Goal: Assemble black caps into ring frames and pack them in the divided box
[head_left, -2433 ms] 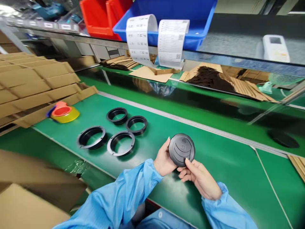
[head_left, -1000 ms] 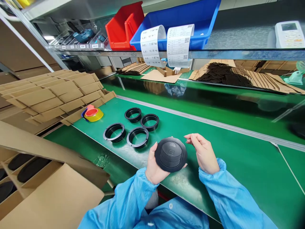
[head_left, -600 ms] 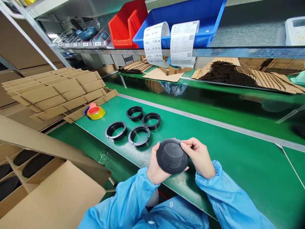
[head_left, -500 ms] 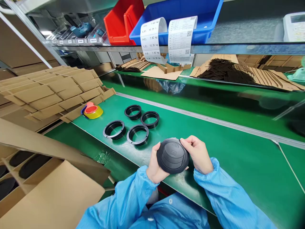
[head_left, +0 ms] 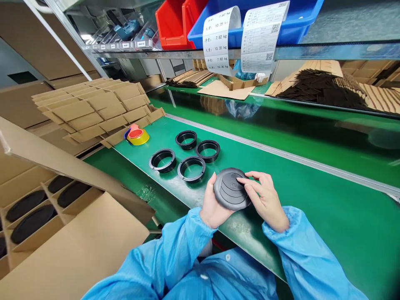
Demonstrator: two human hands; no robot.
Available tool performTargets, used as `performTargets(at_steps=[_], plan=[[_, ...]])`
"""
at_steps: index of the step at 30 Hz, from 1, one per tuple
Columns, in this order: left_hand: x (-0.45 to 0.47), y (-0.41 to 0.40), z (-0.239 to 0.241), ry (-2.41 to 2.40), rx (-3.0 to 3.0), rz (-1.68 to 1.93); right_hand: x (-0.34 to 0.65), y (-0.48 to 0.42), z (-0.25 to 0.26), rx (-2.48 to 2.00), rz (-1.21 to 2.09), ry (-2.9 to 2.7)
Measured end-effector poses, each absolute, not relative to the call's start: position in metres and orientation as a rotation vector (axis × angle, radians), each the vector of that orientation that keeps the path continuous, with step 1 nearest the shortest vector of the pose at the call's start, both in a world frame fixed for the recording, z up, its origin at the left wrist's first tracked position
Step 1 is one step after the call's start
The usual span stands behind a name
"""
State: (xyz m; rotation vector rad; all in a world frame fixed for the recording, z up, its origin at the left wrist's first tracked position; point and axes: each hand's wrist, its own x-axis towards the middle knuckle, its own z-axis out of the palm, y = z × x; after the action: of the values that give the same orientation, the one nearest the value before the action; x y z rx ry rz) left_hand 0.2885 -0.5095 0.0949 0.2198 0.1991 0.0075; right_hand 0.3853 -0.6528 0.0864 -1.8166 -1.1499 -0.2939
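A round black plastic cover (head_left: 229,189) with curved ribs on its face is held just above the green bench (head_left: 312,208). My left hand (head_left: 212,206) grips its left edge from below, thumb on the rim. My right hand (head_left: 265,200) rests on the cover's face with fingers extended across the ribs. Several black plastic rings (head_left: 192,168) lie flat on the bench just beyond and left of the cover.
An open cardboard box (head_left: 62,216) with divider slots holding black discs stands at my left. Stacked flat cardboard (head_left: 90,108) and a yellow and red tape roll (head_left: 137,135) lie at the far left. Red and blue bins (head_left: 187,21) with paper labels sit on the shelf above.
My right hand came back to the cover after lifting off it and now lies across its face. The cover has tilted flatter. The view shifted, showing more of the box.
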Motion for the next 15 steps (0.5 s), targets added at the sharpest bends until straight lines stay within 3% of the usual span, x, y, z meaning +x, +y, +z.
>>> performTargets(at_steps=[15], plan=[[0.2877,-0.5087,0.0909,0.227,0.214,0.028,0.3914,-0.6494,0.0786,-1.869,-0.325,-1.264]])
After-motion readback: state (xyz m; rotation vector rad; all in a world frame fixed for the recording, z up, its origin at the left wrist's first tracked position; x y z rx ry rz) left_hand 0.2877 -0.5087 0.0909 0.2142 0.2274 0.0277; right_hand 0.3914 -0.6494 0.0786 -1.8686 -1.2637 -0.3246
